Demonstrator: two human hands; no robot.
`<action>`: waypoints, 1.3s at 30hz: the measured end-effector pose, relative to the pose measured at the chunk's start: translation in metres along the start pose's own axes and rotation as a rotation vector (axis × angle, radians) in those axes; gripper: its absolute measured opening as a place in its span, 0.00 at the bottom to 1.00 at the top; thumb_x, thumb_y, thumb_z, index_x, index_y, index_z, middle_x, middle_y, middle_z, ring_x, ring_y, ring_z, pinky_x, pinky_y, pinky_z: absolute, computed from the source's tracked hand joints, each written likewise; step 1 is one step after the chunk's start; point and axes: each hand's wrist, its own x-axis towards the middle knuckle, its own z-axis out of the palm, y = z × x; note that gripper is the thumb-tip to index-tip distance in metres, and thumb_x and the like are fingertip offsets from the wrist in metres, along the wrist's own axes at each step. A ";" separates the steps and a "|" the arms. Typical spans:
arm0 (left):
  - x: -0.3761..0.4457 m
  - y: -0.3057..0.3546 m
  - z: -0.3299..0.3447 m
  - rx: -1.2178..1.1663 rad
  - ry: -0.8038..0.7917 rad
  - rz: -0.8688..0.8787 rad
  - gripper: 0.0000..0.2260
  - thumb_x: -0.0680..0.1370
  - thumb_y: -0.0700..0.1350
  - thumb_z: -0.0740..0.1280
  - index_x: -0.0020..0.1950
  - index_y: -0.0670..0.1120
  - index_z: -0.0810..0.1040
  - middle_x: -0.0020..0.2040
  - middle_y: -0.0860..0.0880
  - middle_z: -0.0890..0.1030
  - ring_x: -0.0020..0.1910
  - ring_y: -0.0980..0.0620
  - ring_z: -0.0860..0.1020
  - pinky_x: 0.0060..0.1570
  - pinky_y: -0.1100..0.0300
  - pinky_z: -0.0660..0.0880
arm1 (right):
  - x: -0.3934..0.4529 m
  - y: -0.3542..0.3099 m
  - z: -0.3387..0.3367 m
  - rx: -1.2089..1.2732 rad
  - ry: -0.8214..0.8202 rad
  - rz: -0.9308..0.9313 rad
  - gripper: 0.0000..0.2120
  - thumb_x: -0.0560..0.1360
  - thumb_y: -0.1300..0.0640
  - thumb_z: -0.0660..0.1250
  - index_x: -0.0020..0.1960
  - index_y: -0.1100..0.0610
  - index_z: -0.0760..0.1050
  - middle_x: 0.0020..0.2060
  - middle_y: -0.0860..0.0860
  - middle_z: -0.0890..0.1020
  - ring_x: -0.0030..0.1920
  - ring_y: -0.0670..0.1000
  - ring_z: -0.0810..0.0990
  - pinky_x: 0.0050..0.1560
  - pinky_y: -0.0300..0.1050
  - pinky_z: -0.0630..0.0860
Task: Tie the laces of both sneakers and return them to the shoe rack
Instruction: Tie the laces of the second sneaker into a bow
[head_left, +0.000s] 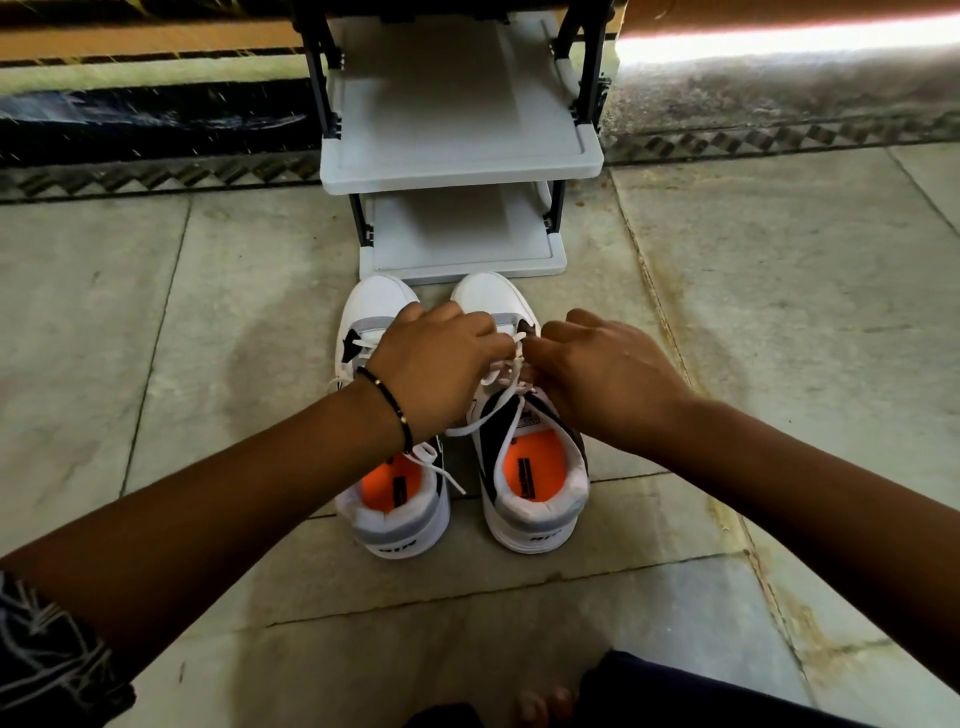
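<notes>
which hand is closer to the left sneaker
Left. The left hand hovers partly over the left sneaker, reaching across it; the right hand is over the right sneaker, farther away.

You are sitting on a pale tiled floor (208, 322). Two sneakers, left (387, 499) and right (535, 488), are standing side by side on it, toes touching the grey rack (462, 161) resting there.

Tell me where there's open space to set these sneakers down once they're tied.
Both shelves of the shoe rack look bare: the upper shelf and the lower shelf. The floor left and right of the sneakers is open too. It is crowded where both hands work the laces over the right sneaker, beside the left sneaker.
</notes>
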 end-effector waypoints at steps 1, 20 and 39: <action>-0.001 0.001 -0.001 0.060 -0.011 0.019 0.16 0.75 0.42 0.60 0.61 0.54 0.71 0.59 0.52 0.75 0.59 0.46 0.70 0.56 0.51 0.64 | -0.002 0.001 -0.001 -0.011 -0.005 -0.022 0.04 0.69 0.57 0.69 0.40 0.58 0.77 0.32 0.53 0.79 0.33 0.54 0.75 0.30 0.42 0.62; -0.018 -0.017 0.001 0.337 -0.143 0.070 0.11 0.78 0.42 0.56 0.55 0.51 0.75 0.54 0.51 0.79 0.55 0.45 0.73 0.55 0.51 0.63 | -0.051 0.037 0.021 0.381 -0.205 0.101 0.15 0.78 0.55 0.60 0.34 0.53 0.64 0.26 0.43 0.64 0.27 0.43 0.65 0.33 0.43 0.60; -0.043 -0.017 0.023 0.251 0.111 0.115 0.14 0.62 0.40 0.74 0.46 0.49 0.77 0.41 0.49 0.82 0.40 0.46 0.80 0.39 0.55 0.74 | -0.057 0.028 0.029 0.463 -0.162 0.284 0.17 0.76 0.53 0.62 0.30 0.54 0.65 0.21 0.49 0.67 0.24 0.48 0.64 0.28 0.46 0.63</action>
